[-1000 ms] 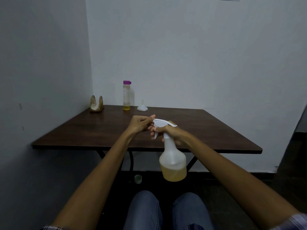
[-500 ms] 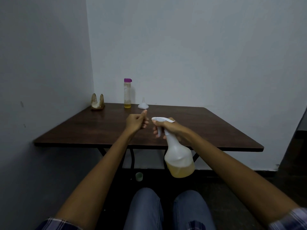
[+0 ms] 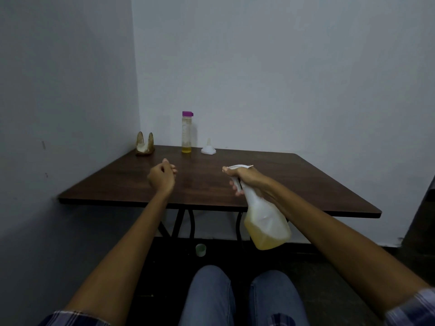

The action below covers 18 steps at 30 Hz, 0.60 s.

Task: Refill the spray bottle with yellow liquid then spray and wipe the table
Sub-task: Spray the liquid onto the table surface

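My right hand grips the neck and trigger head of a white spray bottle, which hangs tilted in front of the table's near edge with yellow liquid in its lower part. My left hand hovers over the dark wooden table, fingers loosely curled, holding nothing. At the table's far side stand a tall clear bottle with a purple cap and a little yellow liquid at the bottom, and a white funnel turned upside down.
A brown napkin holder sits in the table's far left corner, against the walls. A small green cup stands on the floor under the table. My knees are in front of the table.
My left hand has let go of the spray head and moved away to the left. My right hand has carried the spray bottle to the right, tilting it more.
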Each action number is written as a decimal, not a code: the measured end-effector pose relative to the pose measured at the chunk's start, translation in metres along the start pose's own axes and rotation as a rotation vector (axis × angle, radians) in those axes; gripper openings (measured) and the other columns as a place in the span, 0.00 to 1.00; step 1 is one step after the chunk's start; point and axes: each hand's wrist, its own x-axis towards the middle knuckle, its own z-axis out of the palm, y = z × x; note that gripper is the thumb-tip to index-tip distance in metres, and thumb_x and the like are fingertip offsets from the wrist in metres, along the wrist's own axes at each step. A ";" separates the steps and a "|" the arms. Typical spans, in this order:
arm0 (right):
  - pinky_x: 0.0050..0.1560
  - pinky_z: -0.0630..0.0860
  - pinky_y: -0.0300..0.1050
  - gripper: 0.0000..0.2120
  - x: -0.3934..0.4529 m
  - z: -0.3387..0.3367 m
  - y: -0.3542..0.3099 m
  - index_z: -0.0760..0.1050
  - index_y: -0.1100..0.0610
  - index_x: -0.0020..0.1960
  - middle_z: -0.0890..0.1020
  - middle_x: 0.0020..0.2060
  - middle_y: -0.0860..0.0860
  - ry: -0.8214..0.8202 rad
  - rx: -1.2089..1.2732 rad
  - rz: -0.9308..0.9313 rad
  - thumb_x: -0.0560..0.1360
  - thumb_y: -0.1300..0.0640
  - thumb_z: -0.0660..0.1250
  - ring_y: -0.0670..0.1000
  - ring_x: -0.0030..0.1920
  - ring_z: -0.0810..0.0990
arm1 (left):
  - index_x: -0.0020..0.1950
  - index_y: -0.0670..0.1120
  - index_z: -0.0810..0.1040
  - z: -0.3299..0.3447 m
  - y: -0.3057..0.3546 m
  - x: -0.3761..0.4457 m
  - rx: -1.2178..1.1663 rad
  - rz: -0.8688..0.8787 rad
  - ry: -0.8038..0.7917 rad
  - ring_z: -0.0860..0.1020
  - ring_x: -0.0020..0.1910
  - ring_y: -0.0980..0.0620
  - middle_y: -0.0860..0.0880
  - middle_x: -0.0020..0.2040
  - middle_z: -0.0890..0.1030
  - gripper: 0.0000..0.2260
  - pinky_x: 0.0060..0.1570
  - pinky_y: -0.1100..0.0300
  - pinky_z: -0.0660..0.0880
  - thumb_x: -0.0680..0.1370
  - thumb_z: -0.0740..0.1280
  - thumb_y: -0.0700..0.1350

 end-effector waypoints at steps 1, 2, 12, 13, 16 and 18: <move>0.31 0.72 0.41 0.07 0.001 0.000 0.002 0.75 0.50 0.52 0.75 0.22 0.48 0.022 -0.017 -0.007 0.77 0.49 0.64 0.49 0.32 0.74 | 0.48 0.36 0.80 0.002 0.001 -0.001 0.001 -0.012 -0.051 0.78 0.38 0.50 0.39 0.45 0.83 0.17 0.44 0.57 0.76 0.82 0.57 0.46; 0.31 0.72 0.42 0.06 0.001 0.000 0.004 0.75 0.50 0.51 0.74 0.21 0.48 0.031 -0.014 -0.012 0.77 0.49 0.64 0.49 0.32 0.72 | 0.48 0.37 0.80 0.006 0.001 -0.003 -0.001 -0.026 -0.126 0.77 0.36 0.51 0.40 0.45 0.83 0.16 0.45 0.56 0.77 0.81 0.58 0.46; 0.31 0.71 0.41 0.10 -0.003 -0.005 0.009 0.75 0.51 0.55 0.75 0.26 0.50 -0.003 -0.005 -0.005 0.77 0.48 0.64 0.48 0.33 0.74 | 0.50 0.35 0.80 0.020 0.024 -0.013 -0.087 -0.099 -0.446 0.76 0.33 0.53 0.46 0.36 0.80 0.15 0.36 0.64 0.75 0.80 0.61 0.46; 0.32 0.73 0.41 0.11 -0.005 -0.006 0.009 0.75 0.51 0.56 0.78 0.27 0.50 -0.062 0.010 -0.014 0.77 0.47 0.64 0.49 0.35 0.78 | 0.50 0.36 0.80 0.021 0.029 -0.017 -0.087 -0.126 -0.569 0.77 0.33 0.54 0.46 0.37 0.80 0.16 0.35 0.65 0.76 0.80 0.62 0.48; 0.36 0.76 0.39 0.15 -0.011 -0.008 0.008 0.76 0.51 0.58 0.84 0.36 0.50 -0.192 0.013 -0.051 0.77 0.44 0.62 0.50 0.41 0.84 | 0.48 0.38 0.80 0.027 0.043 -0.032 -0.117 -0.193 -0.881 0.77 0.32 0.56 0.48 0.36 0.81 0.16 0.33 0.69 0.77 0.78 0.63 0.51; 0.35 0.74 0.38 0.16 -0.013 -0.010 0.009 0.76 0.54 0.55 0.84 0.38 0.50 -0.215 0.025 -0.065 0.78 0.43 0.61 0.49 0.40 0.83 | 0.44 0.39 0.81 0.032 0.047 -0.036 -0.146 -0.180 -0.959 0.76 0.31 0.57 0.49 0.33 0.80 0.13 0.32 0.70 0.76 0.78 0.64 0.49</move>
